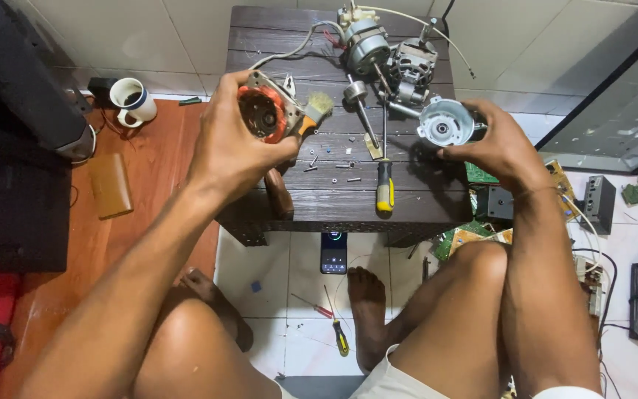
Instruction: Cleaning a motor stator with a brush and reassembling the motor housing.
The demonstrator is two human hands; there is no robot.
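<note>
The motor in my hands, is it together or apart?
Apart. The left hand holds the stator; the right hand holds the separate end cover.

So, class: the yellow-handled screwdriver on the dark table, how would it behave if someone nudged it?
The screwdriver is probably stiff, with its straight metal shaft. Its rounded handle may roll sideways. It lies near the table edge, so it might drop off.

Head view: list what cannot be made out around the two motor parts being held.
- Copper-wound stator: its far side, hidden by the left hand.
- Silver end cover: its back, covered by the right hand.
- Small screws on the dark table: too small to tell types.
- Phone: upper edge hidden under the table.
</note>
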